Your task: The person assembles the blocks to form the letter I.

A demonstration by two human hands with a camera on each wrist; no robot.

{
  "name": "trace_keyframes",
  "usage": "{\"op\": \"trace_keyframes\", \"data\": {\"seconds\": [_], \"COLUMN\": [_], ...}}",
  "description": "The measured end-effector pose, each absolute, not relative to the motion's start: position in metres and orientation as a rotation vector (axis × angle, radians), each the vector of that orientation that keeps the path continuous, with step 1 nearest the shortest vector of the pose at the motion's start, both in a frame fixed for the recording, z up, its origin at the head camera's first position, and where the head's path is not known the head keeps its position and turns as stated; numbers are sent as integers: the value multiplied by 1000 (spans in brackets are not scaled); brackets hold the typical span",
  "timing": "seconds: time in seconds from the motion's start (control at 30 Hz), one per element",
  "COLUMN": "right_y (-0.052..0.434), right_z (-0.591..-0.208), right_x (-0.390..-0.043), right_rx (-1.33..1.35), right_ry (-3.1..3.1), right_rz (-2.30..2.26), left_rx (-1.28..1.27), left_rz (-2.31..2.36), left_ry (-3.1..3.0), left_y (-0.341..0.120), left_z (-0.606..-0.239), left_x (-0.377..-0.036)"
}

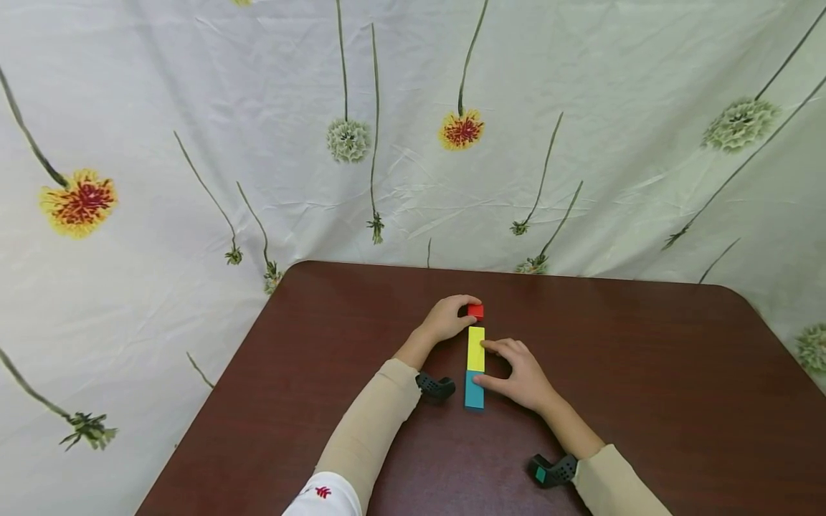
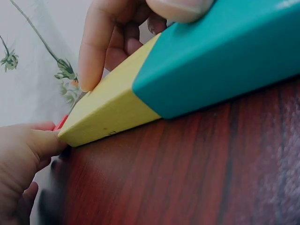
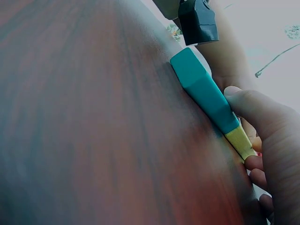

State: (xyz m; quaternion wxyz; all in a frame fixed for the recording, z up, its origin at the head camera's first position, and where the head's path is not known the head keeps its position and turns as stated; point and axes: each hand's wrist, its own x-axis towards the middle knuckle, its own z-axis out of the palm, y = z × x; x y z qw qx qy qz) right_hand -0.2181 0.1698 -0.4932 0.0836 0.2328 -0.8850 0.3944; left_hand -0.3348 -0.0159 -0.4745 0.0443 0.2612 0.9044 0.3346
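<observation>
A yellow block [image 1: 475,351] and a blue-green block [image 1: 474,398] lie end to end in a line on the table. Just beyond the yellow one, a small red block [image 1: 476,311] sits on the same line with a narrow gap. My left hand [image 1: 445,319] pinches the red block between thumb and fingers. From the right, my right hand [image 1: 524,376] rests its thumb on the blue-green block and a fingertip on the yellow block, its fingers extended. In the left wrist view, the yellow block [image 2: 110,108] meets the blue-green block [image 2: 215,61] flush.
Everything lies on a dark brown table [image 1: 645,373] with rounded far corners. Behind it hangs a pale cloth [image 1: 271,86] printed with flowers. A black wrist device [image 1: 436,387] on the left arm stands close to the blue-green block; another wrist device [image 1: 552,471] is on the right arm.
</observation>
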Motion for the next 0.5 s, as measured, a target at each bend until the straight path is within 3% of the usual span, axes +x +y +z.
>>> {"op": "trace_keyframes", "data": {"seconds": [0.5], "right_y": [170], "right_z": [-493], "right_x": [-218], "right_rx": [683], "right_ry": [-2656], "right_rz": [1195], "left_rx": [792], "left_rz": [1037], "left_ry": [2761], "left_y": [-18], "left_z": [-478], "left_x": [-335]}}
